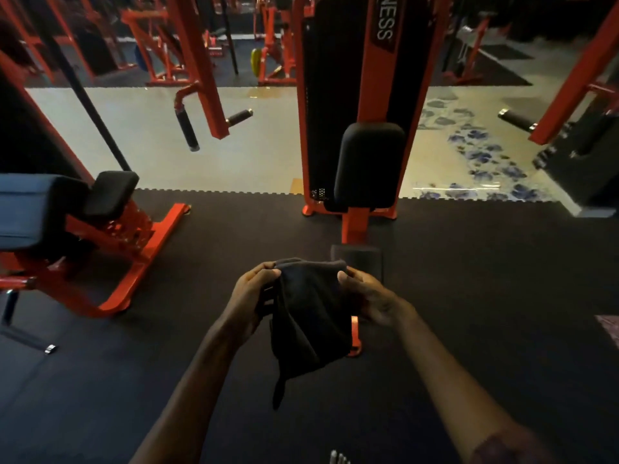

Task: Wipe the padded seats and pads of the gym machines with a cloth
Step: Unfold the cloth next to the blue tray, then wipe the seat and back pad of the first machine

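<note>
A dark cloth (311, 316) hangs folded between both hands at the lower middle of the view. My left hand (252, 296) grips its left edge and my right hand (370, 298) pinches its right edge. Straight ahead stands an orange machine with a black upright back pad (368, 162) and, just beyond the cloth, a small black seat pad (360, 257) partly hidden by the cloth. To the left is another orange machine with a black pad (110, 192) and a larger dark seat (30, 212).
Black rubber matting (485, 296) covers the floor around me, meeting a pale glossy floor (261, 149) behind the machines. Orange frame arms with black handles (187, 127) hang at upper left, and another handle (514, 119) juts in at right. More orange machines fill the background.
</note>
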